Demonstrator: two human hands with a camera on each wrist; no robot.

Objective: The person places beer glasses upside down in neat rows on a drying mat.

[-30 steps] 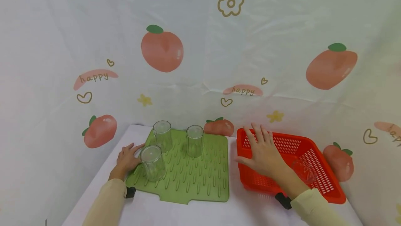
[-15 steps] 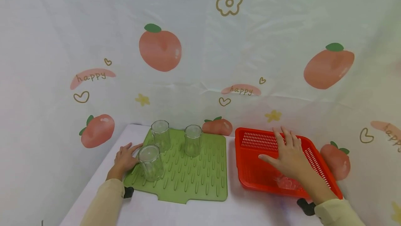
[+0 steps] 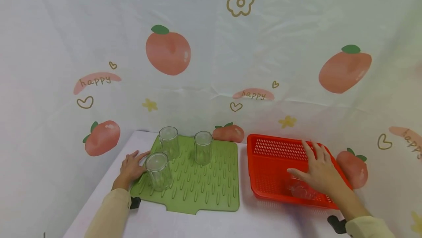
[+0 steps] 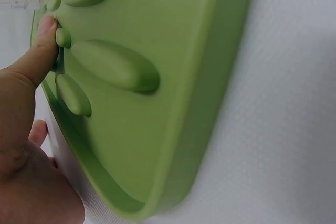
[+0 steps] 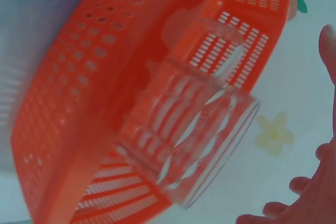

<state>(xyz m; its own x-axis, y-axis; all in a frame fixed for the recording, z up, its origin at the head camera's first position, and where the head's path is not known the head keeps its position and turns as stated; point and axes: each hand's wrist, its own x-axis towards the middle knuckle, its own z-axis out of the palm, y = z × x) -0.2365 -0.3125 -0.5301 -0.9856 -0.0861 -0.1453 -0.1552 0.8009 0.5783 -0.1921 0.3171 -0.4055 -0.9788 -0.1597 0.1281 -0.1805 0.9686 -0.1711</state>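
My left hand [image 3: 132, 165] rests at the left edge of a green ridged drying mat [image 3: 219, 190]. In the left wrist view its thumb [image 4: 39, 51] lies on the mat's surface, with other fingers beyond the rim. Three clear drinking glasses stand on the mat: a front-left glass [image 3: 159, 172], a back-left glass [image 3: 169, 143] and a middle glass [image 3: 203, 148]. Fingers spread, my right hand [image 3: 319, 172] hovers over the right side of a red plastic basket [image 3: 267, 194] and holds nothing. Inside the basket a clear glass [image 5: 194, 129] lies on its side, partly hidden in the head view.
Mat and basket sit side by side on a white table [image 3: 184, 227], with a strip of tabletop between them. A white printed cloth [image 3: 211, 55] hangs close behind. The basket's perforated walls rise around the lying glass.
My right hand has moved rightward across the basket, fingers still spread. The lying glass has shifted left and nearer the basket's front, and the basket sits slightly differently. My left hand stays at the mat.
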